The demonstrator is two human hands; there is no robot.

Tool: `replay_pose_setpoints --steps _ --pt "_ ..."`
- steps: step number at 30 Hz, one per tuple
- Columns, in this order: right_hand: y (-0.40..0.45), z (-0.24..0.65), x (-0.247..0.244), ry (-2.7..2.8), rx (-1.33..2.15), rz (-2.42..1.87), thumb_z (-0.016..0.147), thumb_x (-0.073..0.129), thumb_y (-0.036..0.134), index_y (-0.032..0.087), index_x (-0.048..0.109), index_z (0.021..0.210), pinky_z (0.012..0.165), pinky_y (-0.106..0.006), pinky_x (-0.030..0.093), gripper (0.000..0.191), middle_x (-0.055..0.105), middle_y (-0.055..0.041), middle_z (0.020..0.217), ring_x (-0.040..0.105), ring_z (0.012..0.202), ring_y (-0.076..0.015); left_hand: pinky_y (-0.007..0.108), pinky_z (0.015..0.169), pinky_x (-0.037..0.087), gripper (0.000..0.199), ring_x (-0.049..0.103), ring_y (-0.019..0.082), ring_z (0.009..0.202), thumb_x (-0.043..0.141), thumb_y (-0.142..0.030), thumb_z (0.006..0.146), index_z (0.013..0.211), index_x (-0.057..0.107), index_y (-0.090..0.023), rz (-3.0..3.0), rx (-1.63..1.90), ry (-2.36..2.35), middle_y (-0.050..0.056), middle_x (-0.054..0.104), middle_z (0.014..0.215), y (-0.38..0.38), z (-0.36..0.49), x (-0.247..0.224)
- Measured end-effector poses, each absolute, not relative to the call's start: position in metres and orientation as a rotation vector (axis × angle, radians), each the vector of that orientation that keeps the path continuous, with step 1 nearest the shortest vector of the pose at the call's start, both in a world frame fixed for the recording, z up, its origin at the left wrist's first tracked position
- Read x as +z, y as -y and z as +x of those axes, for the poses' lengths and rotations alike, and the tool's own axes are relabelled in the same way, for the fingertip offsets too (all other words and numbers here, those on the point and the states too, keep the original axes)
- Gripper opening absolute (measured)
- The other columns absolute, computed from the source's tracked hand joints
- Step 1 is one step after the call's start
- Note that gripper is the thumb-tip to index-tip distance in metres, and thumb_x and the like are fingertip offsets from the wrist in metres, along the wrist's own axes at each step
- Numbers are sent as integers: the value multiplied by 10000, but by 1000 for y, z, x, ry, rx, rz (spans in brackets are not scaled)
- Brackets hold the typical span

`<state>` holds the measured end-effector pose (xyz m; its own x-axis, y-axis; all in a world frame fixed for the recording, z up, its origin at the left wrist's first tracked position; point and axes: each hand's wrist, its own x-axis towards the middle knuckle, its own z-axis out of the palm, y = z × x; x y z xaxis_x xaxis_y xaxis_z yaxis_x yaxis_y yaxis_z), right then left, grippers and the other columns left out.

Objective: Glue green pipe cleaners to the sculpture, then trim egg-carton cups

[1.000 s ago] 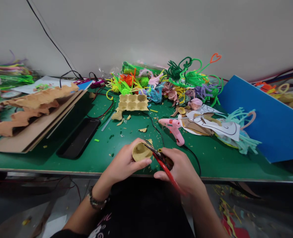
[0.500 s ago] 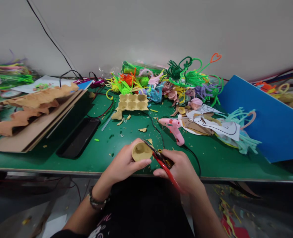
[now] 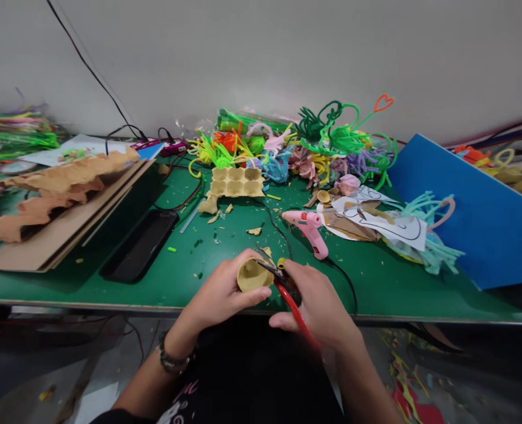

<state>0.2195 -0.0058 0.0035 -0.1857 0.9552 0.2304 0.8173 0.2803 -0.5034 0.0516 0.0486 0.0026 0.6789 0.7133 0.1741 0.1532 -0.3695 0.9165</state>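
A cup cut from a beige egg carton is gripped between the thumb and fingers of my left hand, its open mouth tilted up. My right hand is closed around red-handled scissors. The dark blades point left and lie across the right rim of the cup. Some of my right fingers are hidden behind the scissors. Just beyond that hand is a small yellow ring-like piece. Farther back lies the rest of the egg carton, torn at its front left corner.
A pink glue gun with a black cable lies right of centre. On the left are a black phone and stacked cardboard. Colourful pipe cleaners are heaped along the wall. A blue board leans at the right.
The scissor blades have dropped from above the rim to lie across the cup's mouth. The cup has shifted slightly right and down. My right hand has turned a little.
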Motion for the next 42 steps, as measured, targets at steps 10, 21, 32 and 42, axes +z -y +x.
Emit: replay_pose_setpoints --steps 10,21,32,42 --pt "8 225 4 2005 470 -1581 611 370 801 193 363 553 486 -218 208 611 386 45 474 297 469 -86 190 533 369 204 466 99 573 526 -359 745 813 498 -169 1891 710 -742 -25 545 661 -46 55 -2" --pt "7 225 -7 1914 466 -1584 659 379 760 185 372 495 479 -220 223 597 344 37 446 305 478 -88 211 584 390 273 482 116 637 535 -363 729 909 474 -166 1874 752 -731 -10 546 729 -45 51 1" --pt "9 223 -3 1978 385 -1571 670 295 778 196 416 662 489 -231 257 595 482 5 575 378 502 -116 195 466 292 430 372 83 508 421 -575 768 735 489 -152 1970 810 -657 -37 442 588 -47 52 2" --pt "9 219 2 2046 363 -1525 653 326 786 191 443 679 521 -250 278 606 524 -10 611 428 538 -135 238 476 284 682 373 101 465 220 -745 723 562 495 -142 2113 905 -582 -8 433 481 -49 51 2"
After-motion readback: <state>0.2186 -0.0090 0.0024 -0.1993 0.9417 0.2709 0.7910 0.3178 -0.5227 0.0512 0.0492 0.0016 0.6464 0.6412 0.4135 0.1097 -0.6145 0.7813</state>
